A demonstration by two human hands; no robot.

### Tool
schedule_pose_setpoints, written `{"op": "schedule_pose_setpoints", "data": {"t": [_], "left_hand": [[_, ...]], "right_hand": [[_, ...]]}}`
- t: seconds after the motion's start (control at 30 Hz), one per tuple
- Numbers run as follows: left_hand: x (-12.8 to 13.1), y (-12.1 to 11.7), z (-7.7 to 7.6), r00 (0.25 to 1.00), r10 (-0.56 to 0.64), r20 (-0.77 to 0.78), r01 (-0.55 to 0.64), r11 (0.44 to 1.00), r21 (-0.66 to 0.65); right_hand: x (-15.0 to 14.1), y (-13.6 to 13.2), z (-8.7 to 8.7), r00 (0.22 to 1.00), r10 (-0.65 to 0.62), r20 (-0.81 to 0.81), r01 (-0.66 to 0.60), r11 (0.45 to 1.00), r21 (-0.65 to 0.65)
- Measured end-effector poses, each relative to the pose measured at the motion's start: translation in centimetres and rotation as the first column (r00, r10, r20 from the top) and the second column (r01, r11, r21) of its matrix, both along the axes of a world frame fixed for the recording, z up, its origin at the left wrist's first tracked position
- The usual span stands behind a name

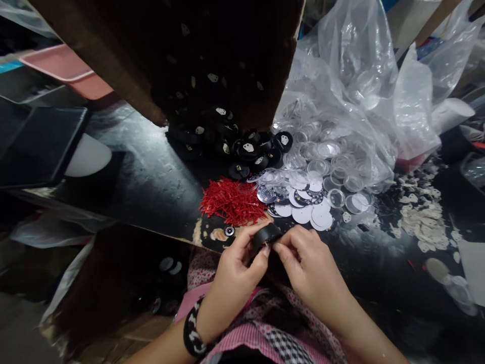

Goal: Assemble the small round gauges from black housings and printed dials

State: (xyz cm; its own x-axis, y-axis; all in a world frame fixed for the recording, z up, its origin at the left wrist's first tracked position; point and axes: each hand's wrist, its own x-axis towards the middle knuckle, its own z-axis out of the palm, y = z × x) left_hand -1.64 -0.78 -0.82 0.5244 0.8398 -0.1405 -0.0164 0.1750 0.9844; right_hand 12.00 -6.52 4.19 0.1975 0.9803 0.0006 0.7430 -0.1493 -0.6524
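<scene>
Holding black round pc (266,233) in L hand (241,265), betw. thumb & fingers, near front edge of table (159,194). With R hand (312,260) narrow at its rim; cannot tell if gripping sth there. Probably midway on this one pc, w/ many similar black pcs (248,147) left: some inside cardboard box (109,68), others loose at its mouth. Cannot tell which already done. Seeing clear covers (318,167) in & around plastic bag (364,60), white discs (303,215) & red strips (231,202) loose on table. At far L, pink tray (89,83) w/ contents hidden.
</scene>
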Motion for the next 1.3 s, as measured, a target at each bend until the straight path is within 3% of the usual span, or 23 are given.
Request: {"op": "schedule_pose_setpoints", "data": {"t": [0.13, 0.27, 0.4, 0.5, 0.57, 0.63, 0.7, 0.87, 0.93, 1.0, 1.07, 1.1, 1.3], "left_hand": [[0.0, 0.4, 0.1, 1.000, -0.003, -0.003, 0.003, 1.000, -0.014], [0.0, 1.1, -0.1, 0.990, -0.053, 0.130, 0.091, 0.946, -0.310], [-0.3, 1.2, -0.5, 0.985, -0.052, 0.164, 0.121, 0.887, -0.446], [-0.3, 0.9, -0.5, 0.994, 0.008, 0.106, 0.040, 0.895, -0.445], [0.0, 0.7, -0.5, 0.994, 0.075, 0.083, -0.023, 0.863, -0.504], [0.6, 0.4, -0.4, 0.989, 0.122, 0.088, -0.049, 0.813, -0.580], [1.0, 0.1, -0.4, 0.985, 0.136, 0.110, -0.043, 0.800, -0.598], [1.0, 0.2, -0.9, 0.993, 0.043, 0.107, 0.014, 0.876, -0.483], [0.9, 0.2, -1.2, 0.987, 0.057, 0.149, 0.023, 0.874, -0.486], [1.0, 0.2, -1.5, 0.974, 0.089, 0.210, 0.031, 0.861, -0.508], [1.2, 0.1, -1.7, 0.966, 0.102, 0.236, 0.035, 0.859, -0.511], [1.3, 0.0, -1.8, 0.965, 0.103, 0.240, 0.035, 0.860, -0.509], [1.5, 0.2, -2.2, 0.954, 0.120, 0.276, 0.037, 0.863, -0.504]], "right_hand": [[-0.1, 0.0, 0.0, 0.999, -0.036, -0.024, 0.036, 0.999, -0.010], [0.6, 0.4, 0.1, 0.999, 0.029, -0.015, -0.028, 0.998, 0.049], [1.3, 1.0, -0.1, 0.973, 0.134, 0.186, -0.159, 0.980, 0.123], [1.3, 1.4, -0.4, 0.921, 0.172, 0.349, -0.226, 0.967, 0.119], [1.0, 1.7, -0.6, 0.900, 0.177, 0.398, -0.243, 0.962, 0.122], [0.7, 1.9, -0.5, 0.911, 0.133, 0.392, -0.199, 0.971, 0.133], [0.5, 1.9, -0.2, 0.946, 0.054, 0.319, -0.096, 0.989, 0.116], [3.6, 0.9, 0.6, 1.000, -0.005, 0.029, 0.005, 1.000, -0.015], [6.6, 0.7, 0.3, 0.978, -0.174, 0.116, 0.172, 0.985, 0.028], [9.6, 0.9, -0.3, 0.846, -0.386, 0.367, 0.389, 0.919, 0.069], [11.7, 1.3, -1.1, 0.724, -0.405, 0.559, 0.467, 0.884, 0.035], [12.3, 1.5, -1.5, 0.700, -0.382, 0.604, 0.473, 0.881, 0.009], [12.9, 1.4, -2.1, 0.782, -0.366, 0.505, 0.400, 0.915, 0.044]]}}
